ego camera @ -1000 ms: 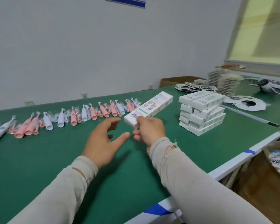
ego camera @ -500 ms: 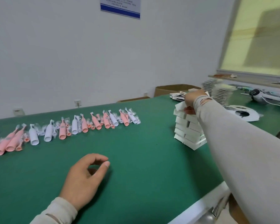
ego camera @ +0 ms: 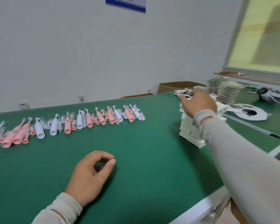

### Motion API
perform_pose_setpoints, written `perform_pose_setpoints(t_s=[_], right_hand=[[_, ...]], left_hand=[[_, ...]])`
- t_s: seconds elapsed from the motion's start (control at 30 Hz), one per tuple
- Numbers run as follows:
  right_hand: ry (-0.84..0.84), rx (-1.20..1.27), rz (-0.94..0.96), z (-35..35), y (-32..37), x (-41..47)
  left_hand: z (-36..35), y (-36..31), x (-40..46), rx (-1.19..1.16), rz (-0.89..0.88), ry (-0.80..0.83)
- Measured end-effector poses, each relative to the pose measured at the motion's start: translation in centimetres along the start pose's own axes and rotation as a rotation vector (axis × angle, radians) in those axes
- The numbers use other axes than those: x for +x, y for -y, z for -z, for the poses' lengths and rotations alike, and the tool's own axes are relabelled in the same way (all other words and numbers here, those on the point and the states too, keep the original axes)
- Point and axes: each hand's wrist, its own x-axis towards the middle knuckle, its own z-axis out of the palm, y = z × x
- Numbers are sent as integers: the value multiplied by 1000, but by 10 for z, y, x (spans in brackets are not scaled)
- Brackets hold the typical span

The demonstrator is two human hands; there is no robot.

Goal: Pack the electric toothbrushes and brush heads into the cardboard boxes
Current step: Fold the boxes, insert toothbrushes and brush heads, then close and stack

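Observation:
A row of pink and white electric toothbrushes, with small bagged brush heads among them, lies across the far left of the green table. A stack of white cardboard boxes stands at the right. My right hand is stretched out palm down over the top of that stack, fingers spread, and I see nothing in its grip. My left hand rests on the table in front of me, fingers loosely curled and holding nothing. My right sleeve hides part of the stack.
Behind the stack lie loose printed flat packs and tall piles of flat cards. A brown carton stands behind the table. A round white sheet and a white device lie far right. The table's white front edge runs near my right arm.
One second ago my right hand held a white box in front of me. It carried the box to the stack at the right and now lies open over the top. My left hand dropped to the table.

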Motion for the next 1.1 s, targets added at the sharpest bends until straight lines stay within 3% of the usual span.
perform_pose_setpoints(t_s=[0.07,0.27,0.43,0.6,0.7,0.8,0.9,1.1], right_hand=[[-36,181,138,-13,30,-40],[533,321,442,-78,130,-170],[735,430,553,-102,192,-231],[617,474,738,-123,211,-284],[642,456,835,-129,209,-290],[683,458,822,-130,204,-290],[677,501,778,-130,202,-289],[662,587,717,-133,197,-286]], left_hand=[[6,2,5,74,42,-7],[49,11,-1,547,284,73],[100,15,-38,819,345,62],[160,19,-78,880,463,-21],[208,26,-90,984,517,-183],[253,34,-97,1169,677,-255],[277,46,-99,1276,934,-147],[290,63,-83,1266,941,-288]])
